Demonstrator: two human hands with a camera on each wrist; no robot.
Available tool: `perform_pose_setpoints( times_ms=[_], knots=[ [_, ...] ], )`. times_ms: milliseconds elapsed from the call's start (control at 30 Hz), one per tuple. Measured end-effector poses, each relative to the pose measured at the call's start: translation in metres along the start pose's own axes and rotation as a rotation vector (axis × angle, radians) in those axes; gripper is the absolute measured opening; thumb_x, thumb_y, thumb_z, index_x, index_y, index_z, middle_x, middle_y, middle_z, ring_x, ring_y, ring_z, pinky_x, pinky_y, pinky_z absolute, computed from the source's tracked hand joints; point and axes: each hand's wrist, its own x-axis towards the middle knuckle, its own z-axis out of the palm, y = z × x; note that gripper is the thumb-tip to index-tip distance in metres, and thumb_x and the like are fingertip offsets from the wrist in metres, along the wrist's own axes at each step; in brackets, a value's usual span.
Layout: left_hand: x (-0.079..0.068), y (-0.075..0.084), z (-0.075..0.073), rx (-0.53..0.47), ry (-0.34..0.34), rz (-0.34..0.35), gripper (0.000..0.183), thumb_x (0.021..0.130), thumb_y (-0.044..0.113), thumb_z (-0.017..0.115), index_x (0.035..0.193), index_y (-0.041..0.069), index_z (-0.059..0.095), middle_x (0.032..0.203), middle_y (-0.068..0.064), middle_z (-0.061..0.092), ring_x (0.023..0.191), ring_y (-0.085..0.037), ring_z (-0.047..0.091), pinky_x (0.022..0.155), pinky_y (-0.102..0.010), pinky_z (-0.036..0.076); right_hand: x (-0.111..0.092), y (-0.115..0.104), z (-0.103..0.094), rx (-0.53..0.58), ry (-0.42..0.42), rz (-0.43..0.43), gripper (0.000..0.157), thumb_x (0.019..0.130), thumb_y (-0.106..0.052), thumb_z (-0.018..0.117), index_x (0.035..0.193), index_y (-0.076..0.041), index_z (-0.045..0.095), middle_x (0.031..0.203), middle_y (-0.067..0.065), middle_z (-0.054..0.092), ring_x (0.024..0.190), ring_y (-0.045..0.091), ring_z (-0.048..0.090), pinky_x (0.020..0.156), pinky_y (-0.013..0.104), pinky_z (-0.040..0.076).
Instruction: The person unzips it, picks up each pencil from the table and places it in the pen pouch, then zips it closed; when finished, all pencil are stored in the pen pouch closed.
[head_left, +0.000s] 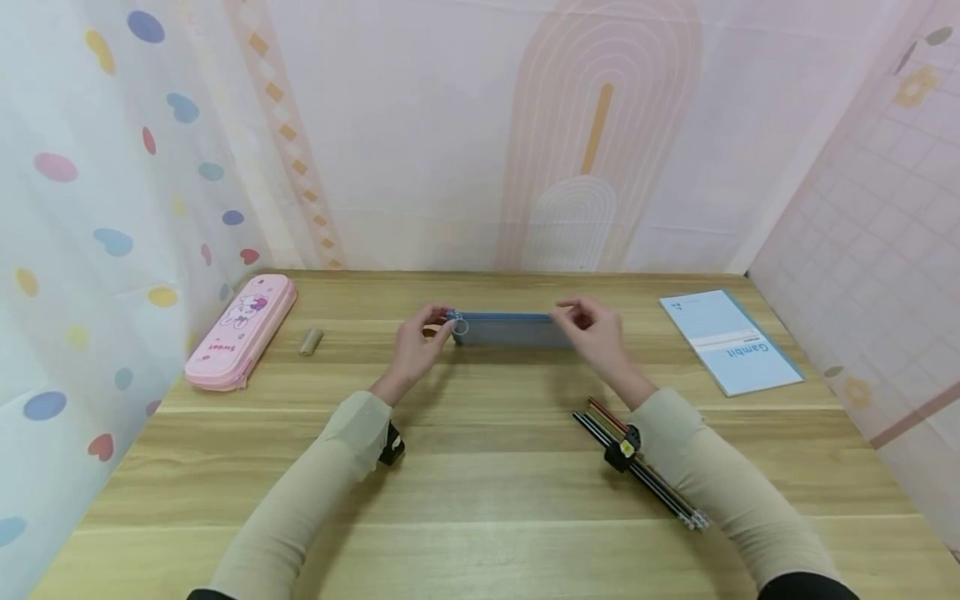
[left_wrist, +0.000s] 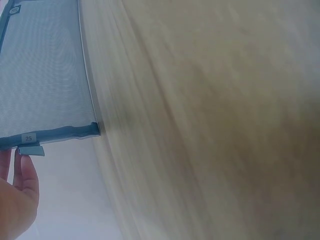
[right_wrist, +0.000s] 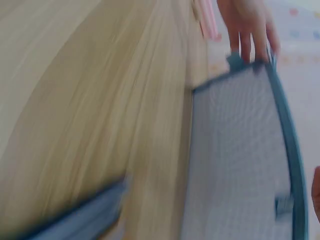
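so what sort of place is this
Probably a study desk, though whether at home or in a classroom I can't tell: pencils, a notebook and a pink pencil case lie on the wooden tabletop.

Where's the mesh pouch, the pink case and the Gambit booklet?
Mesh pouch [head_left: 502,333], head view: on its mesh side.
Pink case [head_left: 242,333], head view: on its lid.
Gambit booklet [head_left: 732,342], head view: on its cover.

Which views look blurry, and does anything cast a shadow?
Head view: fairly sharp, soft shadows on the table; left wrist view: table grain smeared, though the label on the pouch is legible; right wrist view: blurred throughout, including the left hand.
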Motion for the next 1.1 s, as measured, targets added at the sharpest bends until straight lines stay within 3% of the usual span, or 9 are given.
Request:
perform_pose_setpoints(
  times_ms=[100,200,400,533,633,767,1000,1100],
  knots=[
    [0.000,0.001,0.001,-0.020,0.005,-0.006,0.024,0.087,0.013,0.055,0.109,0.003,0.056,0.104,-0.015,0.062,0.096,-0.026,0.058,0.073,-0.035,0.049,0.000,-0.011,0.023,-0.049,-0.093,-0.078,0.025,0.080,-0.019,0.065,0.096,0.000,0.065,0.069,0.011,0.063,0.055,0.006,0.052,0.050,0.017,0.043],
    [0.000,0.001,0.002,-0.029,0.007,-0.014,0.025,0.087,0.013,0.056,0.109,0.002,0.056,0.104,-0.015,0.062,0.096,-0.027,0.058,0.074,-0.037,0.049,-0.002,-0.017,0.046,-0.106,-0.164,-0.068,0.030,0.081,-0.026,0.064,0.103,-0.005,0.063,0.074,0.008,0.065,0.061,0.010,0.058,0.054,0.019,0.047],
    [0.000,0.002,0.005,-0.014,-0.004,-0.009,0.026,0.087,0.014,0.056,0.110,0.003,0.055,0.106,-0.013,0.061,0.097,-0.026,0.058,0.073,-0.034,0.048,-0.008,-0.023,0.086,-0.004,-0.227,0.168,0.042,0.081,-0.032,0.062,0.117,-0.012,0.054,0.085,0.008,0.068,0.070,0.019,0.065,0.057,0.022,0.051],
    [-0.005,0.014,0.006,-0.008,-0.025,-0.003,0.025,0.087,0.009,0.055,0.110,-0.001,0.054,0.107,-0.018,0.060,0.097,-0.030,0.057,0.073,-0.036,0.049,-0.011,-0.025,0.103,0.094,-0.214,0.230,0.048,0.083,-0.030,0.061,0.124,-0.010,0.048,0.090,0.011,0.068,0.075,0.026,0.066,0.058,0.025,0.053],
    [-0.006,0.016,0.009,-0.012,-0.047,-0.005,0.025,0.087,0.007,0.054,0.110,-0.002,0.054,0.108,-0.020,0.059,0.099,-0.032,0.056,0.076,-0.042,0.049,-0.011,-0.025,0.111,0.191,-0.183,0.236,0.047,0.083,-0.025,0.061,0.124,-0.006,0.047,0.091,0.016,0.067,0.076,0.034,0.065,0.062,0.036,0.054],
    [-0.005,0.007,0.012,-0.025,-0.058,-0.007,0.026,0.087,0.013,0.054,0.111,0.002,0.055,0.109,-0.017,0.059,0.100,-0.029,0.056,0.077,-0.042,0.048,-0.011,-0.025,0.114,0.271,-0.142,0.241,0.038,0.084,-0.017,0.060,0.118,-0.003,0.051,0.091,0.020,0.066,0.074,0.038,0.064,0.064,0.044,0.053],
    [-0.005,0.009,0.011,-0.027,-0.059,-0.031,0.026,0.088,0.022,0.054,0.109,0.007,0.056,0.107,-0.012,0.060,0.099,-0.024,0.056,0.076,-0.034,0.048,-0.010,-0.030,0.106,0.125,-0.045,0.198,0.022,0.086,-0.014,0.057,0.106,-0.004,0.061,0.082,0.014,0.066,0.066,0.032,0.064,0.050,0.024,0.052],
    [-0.005,0.009,0.010,-0.011,-0.062,-0.022,0.024,0.088,0.021,0.054,0.108,0.007,0.056,0.106,-0.012,0.060,0.098,-0.024,0.056,0.075,-0.033,0.048,-0.009,-0.031,0.102,0.127,-0.045,0.185,0.024,0.087,-0.015,0.056,0.109,-0.006,0.060,0.082,0.014,0.065,0.064,0.033,0.064,0.049,0.023,0.051]
  ],
)
